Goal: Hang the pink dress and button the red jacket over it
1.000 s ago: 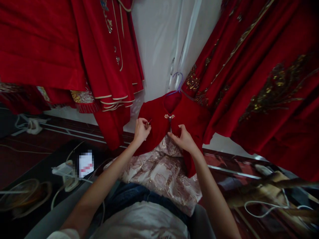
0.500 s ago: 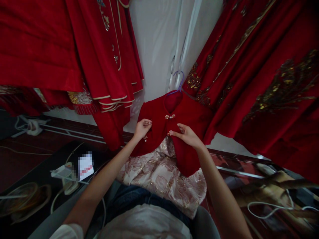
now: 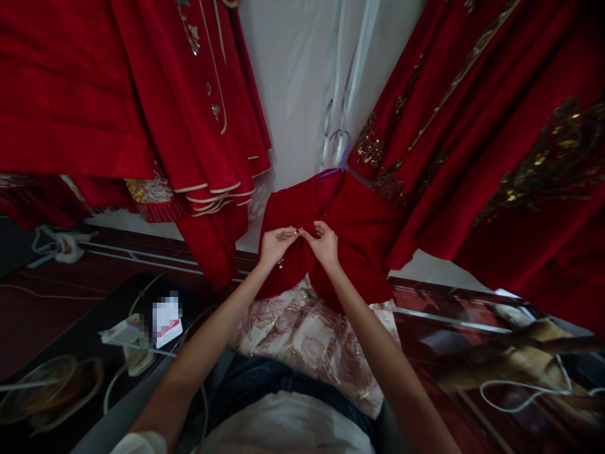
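Note:
A short red jacket (image 3: pixel 352 236) hangs on a purple hanger (image 3: pixel 343 161) in front of me, its lower part resting over pale brocade cloth (image 3: pixel 312 334) on my lap. At the jacket's front opening, the fingertips of my left hand (image 3: pixel 278 246) and my right hand (image 3: pixel 325 244) meet in a pinch. Small pale beads of a clasp (image 3: pixel 299 232) show between them; the fingers partly hide it. A beaded drop (image 3: pixel 280 263) dangles just below my left hand.
Red garments with cream piping (image 3: pixel 212 170) hang at left, and red gold-embroidered ones (image 3: pixel 454 145) at right. A dark surface at left bears a white box (image 3: pixel 167 325) and a round clear container (image 3: pixel 42 388). A white cable (image 3: pixel 515 397) loops at lower right.
My right hand has moved left from the jacket's lower right front and now meets my left hand. The right front panel has been drawn leftward, narrowing the opening.

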The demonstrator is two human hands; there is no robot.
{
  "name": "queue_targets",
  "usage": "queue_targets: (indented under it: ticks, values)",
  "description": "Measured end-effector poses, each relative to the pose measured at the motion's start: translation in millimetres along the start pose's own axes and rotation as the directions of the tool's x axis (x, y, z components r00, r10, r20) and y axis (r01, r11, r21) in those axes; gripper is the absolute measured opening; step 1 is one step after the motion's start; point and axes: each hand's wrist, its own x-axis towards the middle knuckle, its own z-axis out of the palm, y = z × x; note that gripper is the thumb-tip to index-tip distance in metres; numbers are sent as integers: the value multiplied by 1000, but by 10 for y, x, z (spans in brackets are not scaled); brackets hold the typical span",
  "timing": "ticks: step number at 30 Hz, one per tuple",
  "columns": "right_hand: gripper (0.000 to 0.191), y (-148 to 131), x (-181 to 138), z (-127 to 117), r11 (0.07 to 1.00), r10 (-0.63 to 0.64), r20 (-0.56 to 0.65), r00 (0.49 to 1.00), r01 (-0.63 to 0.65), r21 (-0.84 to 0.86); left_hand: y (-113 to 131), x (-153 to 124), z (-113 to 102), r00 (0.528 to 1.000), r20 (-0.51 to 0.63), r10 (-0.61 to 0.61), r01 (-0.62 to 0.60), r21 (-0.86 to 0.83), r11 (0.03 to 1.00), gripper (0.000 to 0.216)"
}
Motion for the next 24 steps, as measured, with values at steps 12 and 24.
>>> queue_targets:
  ticks: [12,24]
  values:
    - [28,12,-70,120,1000,-17,-99,995,17,3,-2,75,-14,1000,23,6,-8,66,998,22]
    - [28,-123,-132,152,964,32,-150,988,-70,-256,-96,174,-31,998,54,27,-32,93,995,22]
